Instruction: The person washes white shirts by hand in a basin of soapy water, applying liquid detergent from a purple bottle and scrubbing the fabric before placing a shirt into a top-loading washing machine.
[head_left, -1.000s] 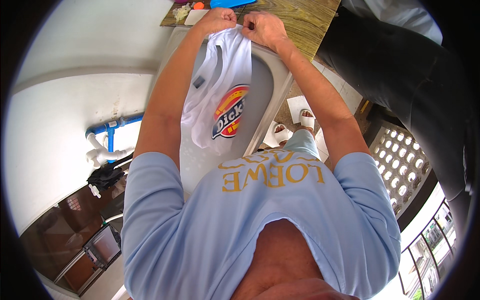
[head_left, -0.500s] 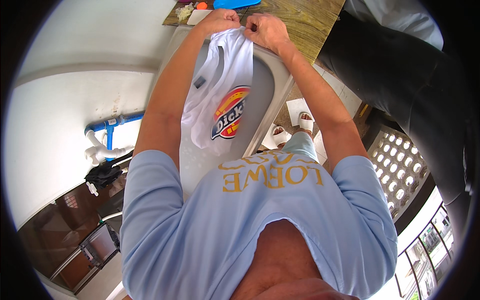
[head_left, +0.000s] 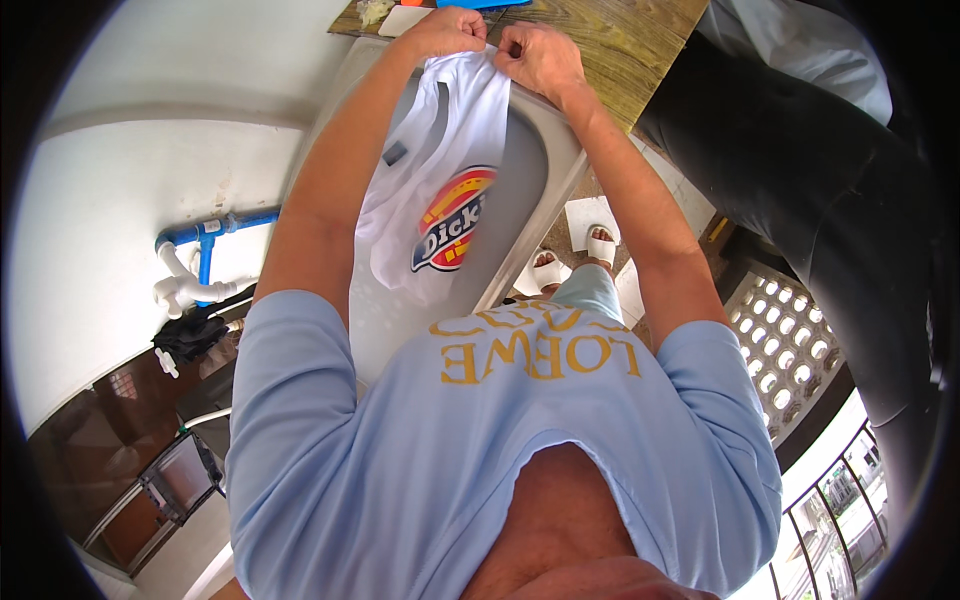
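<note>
A white shirt (head_left: pixel 462 120) with a red, yellow and dark blue printed emblem hangs down into a grey sink (head_left: pixel 556 122). Its lower part lies in cloudy water, where its outline blurs. At the sink's far end, my left hand (head_left: pixel 447 32) pinches the upper edge of the shirt. Close beside it on the right, my right hand (head_left: pixel 542 58) has its fingers curled shut on the same edge. The cloth between the two hands is gathered in folds. Both forearms reach forward over the sink.
A wood-grain tabletop (head_left: pixel 625 50) adjoins the sink's far end, holding a blue object (head_left: pixel 480 3), a white flat piece (head_left: pixel 407 20) and a yellowish lump (head_left: pixel 373 12). Blue and white pipes (head_left: pixel 207 262) run along the left wall. Large black cloth (head_left: pixel 800 170) fills the right side.
The whole view has shifted slightly. Both hands keep their hold on the shirt's upper edge, and the cloth hangs almost as before.
</note>
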